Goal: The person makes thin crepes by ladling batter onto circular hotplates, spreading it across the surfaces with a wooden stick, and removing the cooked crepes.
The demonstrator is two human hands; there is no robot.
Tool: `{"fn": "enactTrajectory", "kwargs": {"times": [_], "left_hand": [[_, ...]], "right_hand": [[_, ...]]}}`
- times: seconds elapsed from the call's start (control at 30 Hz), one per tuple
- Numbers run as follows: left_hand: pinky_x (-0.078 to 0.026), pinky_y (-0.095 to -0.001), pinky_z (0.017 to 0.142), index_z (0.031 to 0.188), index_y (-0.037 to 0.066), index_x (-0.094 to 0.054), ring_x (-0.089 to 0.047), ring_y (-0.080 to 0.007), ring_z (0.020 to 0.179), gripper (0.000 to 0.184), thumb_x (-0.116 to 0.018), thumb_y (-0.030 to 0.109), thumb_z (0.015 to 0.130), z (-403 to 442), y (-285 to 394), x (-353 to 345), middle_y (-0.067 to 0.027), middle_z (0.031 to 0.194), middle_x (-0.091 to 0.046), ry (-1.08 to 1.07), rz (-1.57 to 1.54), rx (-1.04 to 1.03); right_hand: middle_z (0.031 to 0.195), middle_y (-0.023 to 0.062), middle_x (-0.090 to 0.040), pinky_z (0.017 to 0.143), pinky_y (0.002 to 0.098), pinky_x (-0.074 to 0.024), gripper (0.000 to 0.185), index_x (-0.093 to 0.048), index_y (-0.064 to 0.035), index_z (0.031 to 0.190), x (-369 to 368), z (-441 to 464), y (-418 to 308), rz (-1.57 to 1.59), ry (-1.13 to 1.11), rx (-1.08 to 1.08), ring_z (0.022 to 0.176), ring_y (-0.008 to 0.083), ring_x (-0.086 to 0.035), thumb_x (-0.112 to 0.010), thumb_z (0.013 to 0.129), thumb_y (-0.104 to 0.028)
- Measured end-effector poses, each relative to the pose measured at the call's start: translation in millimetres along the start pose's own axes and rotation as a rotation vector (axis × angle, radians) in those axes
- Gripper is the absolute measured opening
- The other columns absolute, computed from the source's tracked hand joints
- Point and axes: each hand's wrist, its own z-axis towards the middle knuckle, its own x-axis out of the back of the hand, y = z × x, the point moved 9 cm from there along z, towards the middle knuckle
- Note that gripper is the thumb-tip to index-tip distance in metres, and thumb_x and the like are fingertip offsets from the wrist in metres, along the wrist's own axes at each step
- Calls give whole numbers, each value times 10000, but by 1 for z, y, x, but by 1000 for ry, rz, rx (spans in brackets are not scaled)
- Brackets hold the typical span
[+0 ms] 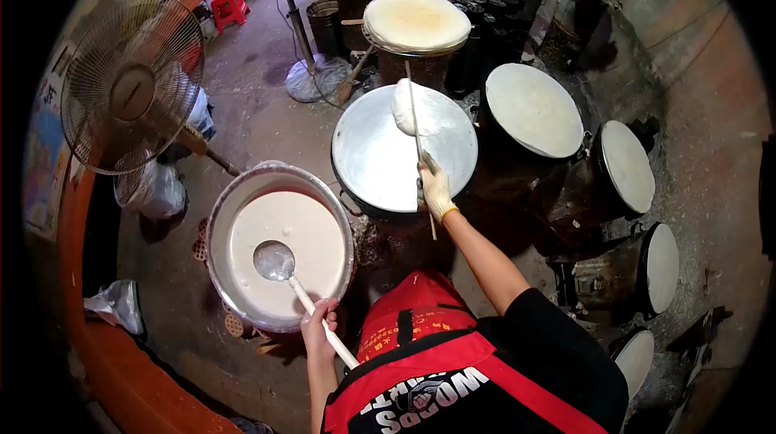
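My bare left hand (319, 322) is wrapped round the pale handle of a ladle (275, 260). The ladle's round bowl lies at the surface of the creamy batter in a large metal pot (217, 272). In a white glove, my right hand (435, 187) grips a long thin stick (418, 139) over the near right part of a round, shiny metal griddle (364, 151). A soft white lump (403, 107) is beside the stick's far part, above the griddle; whether it is dough or cloth I cannot tell.
Beyond the griddle stands a stack of thin round flatbreads (416, 22). Several drum stoves with pale round tops, one a large disc (533, 109), line the right. A standing fan (133, 86) is at left, near a red stool (229, 8). A pole base (317, 78) stands further back.
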Motion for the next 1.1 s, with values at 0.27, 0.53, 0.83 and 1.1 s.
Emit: {"fn": "enactTrajectory", "kwargs": {"times": [0.27, 0.53, 0.83, 1.1], "left_hand": [[-322, -186, 398, 856, 48, -509, -429, -63, 515, 49, -495, 88, 879, 13, -28, -1, -14, 678, -480, -105, -91, 56], [-342, -178, 412, 939, -4, -562, -455, -64, 536, 116, -537, 72, 855, 5, -16, 21, -48, 734, -546, 0, -100, 38], [-345, -185, 426, 908, 29, -559, -454, -66, 518, 120, -616, 105, 835, -17, -38, 24, -40, 721, -564, 46, -253, 47], [-370, -185, 443, 872, 57, -566, -490, -67, 522, 115, -615, 160, 853, -56, -52, 16, -32, 722, -603, 208, -254, 61]], "right_hand": [[518, -30, -360, 313, 253, -242, 395, -465, -188, 1307, 57, -23, -5, -122, -163, -97, 343, 87, -297, -480, 915, -232], [676, -17, -527, 474, 198, -364, 401, -498, -51, 1277, 7, -1, -17, -311, -307, 8, 545, 56, -461, -506, 921, -233], [557, -36, -403, 370, 238, -288, 384, -489, -93, 1287, 66, -33, -31, -383, -523, -12, 406, 72, -346, -484, 916, -191], [824, 28, -597, 592, 214, -440, 424, -464, -92, 1322, -8, -16, -28, -517, -759, -47, 672, 74, -525, -493, 909, -185]]}}
